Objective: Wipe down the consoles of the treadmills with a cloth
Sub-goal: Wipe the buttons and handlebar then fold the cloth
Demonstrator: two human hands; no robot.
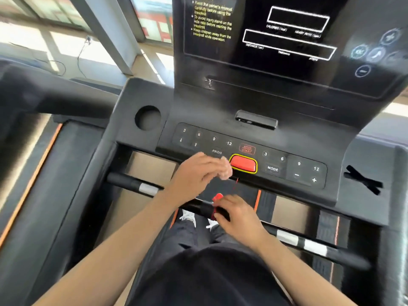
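Nearest, the right hand (239,217) curls its fingers round a red clip (217,198) at the black handlebar (123,180). Just beyond, the left hand (194,173) pinches a bunched pale cloth (225,171) at the front edge of the treadmill console (198,107), just left of the red safety button (242,163) and below the PROG key. Farthest up stands the dark display (287,67) with its blurred yellow caution text.
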